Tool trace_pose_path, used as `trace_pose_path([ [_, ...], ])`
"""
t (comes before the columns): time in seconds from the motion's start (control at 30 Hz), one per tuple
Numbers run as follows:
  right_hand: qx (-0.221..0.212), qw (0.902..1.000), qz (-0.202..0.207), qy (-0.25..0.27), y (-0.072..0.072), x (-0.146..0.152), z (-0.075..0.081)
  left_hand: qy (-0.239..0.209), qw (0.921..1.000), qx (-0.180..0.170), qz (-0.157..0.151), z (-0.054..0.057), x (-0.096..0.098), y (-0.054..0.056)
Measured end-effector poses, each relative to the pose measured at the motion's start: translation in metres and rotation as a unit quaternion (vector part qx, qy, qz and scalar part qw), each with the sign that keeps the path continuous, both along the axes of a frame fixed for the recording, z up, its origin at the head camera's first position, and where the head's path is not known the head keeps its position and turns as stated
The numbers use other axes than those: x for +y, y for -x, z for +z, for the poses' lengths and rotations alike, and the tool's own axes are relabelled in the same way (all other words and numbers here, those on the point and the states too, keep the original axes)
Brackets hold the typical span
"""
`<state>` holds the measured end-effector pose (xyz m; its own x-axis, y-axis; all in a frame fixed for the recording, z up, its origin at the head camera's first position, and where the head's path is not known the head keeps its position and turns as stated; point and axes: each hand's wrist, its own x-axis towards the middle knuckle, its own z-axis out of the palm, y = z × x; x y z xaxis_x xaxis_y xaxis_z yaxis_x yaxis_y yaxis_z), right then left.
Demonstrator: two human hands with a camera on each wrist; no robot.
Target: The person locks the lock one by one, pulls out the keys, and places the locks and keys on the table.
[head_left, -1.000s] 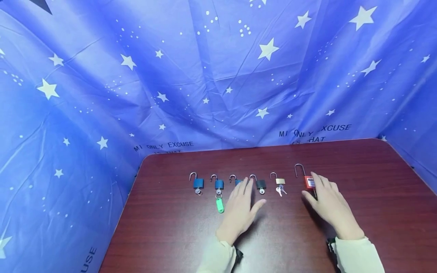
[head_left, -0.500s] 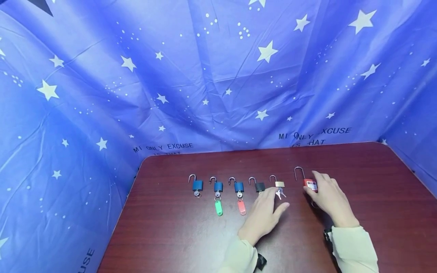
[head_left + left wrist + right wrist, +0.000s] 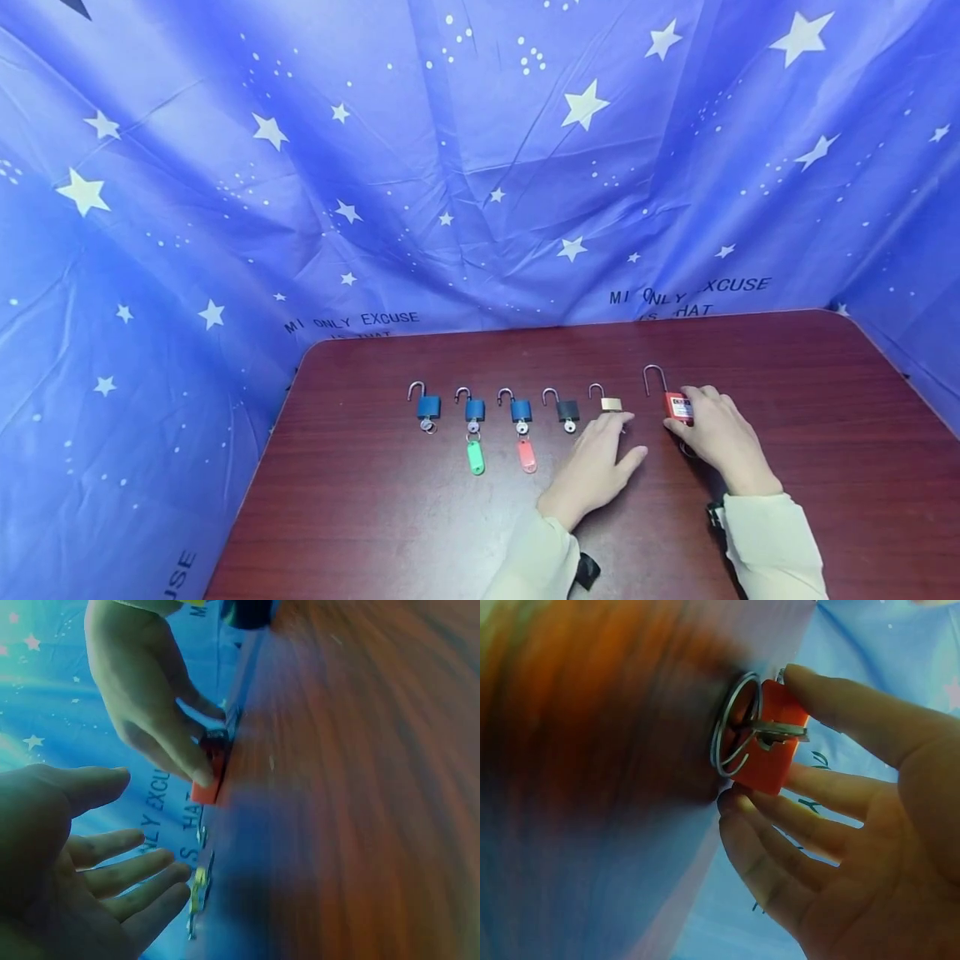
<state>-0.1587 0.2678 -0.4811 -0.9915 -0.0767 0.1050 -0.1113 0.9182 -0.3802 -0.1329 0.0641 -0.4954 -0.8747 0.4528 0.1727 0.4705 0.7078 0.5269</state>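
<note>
My right hand grips the sides of a red padlock lying at the right end of a row, its long shackle released and pointing away. In the right wrist view, the thumb and fingers pinch the red body, and a key with a wire ring sticks out of its bottom. My left hand hovers with extended fingers just in front of a brass padlock, covering most of its keys. Left of that lies a black padlock with a key in it.
Three blue padlocks with raised shackles and keys continue the row leftward. A green tag and a pink-red tag hang from two of them. The dark red-brown table ends at a blue starry curtain.
My left hand has moved rightward from over the third blue padlock, past the black one, to the brass one. The right hand stays at the red padlock, its thumb now against the body.
</note>
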Motion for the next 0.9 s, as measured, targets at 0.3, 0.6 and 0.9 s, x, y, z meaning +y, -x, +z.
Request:
trace_pose_path([
  [0.3, 0.000, 0.9997, -0.012, 0.022, -0.002, -0.003, 0.001, -0.009, 0.9995, -0.023, -0.019, -0.004, 0.014, 0.004],
  [0.6, 0.046, 0.9977, -0.003, 0.050, -0.011, -0.011, 0.026, -0.123, 0.9880, -0.089, -0.030, -0.004, 0.012, 0.006],
  [0.9, 0.094, 0.9910, 0.013, 0.094, -0.023, -0.029, 0.055, -0.297, 0.9435, -0.136, -0.053, 0.008, 0.006, 0.012],
])
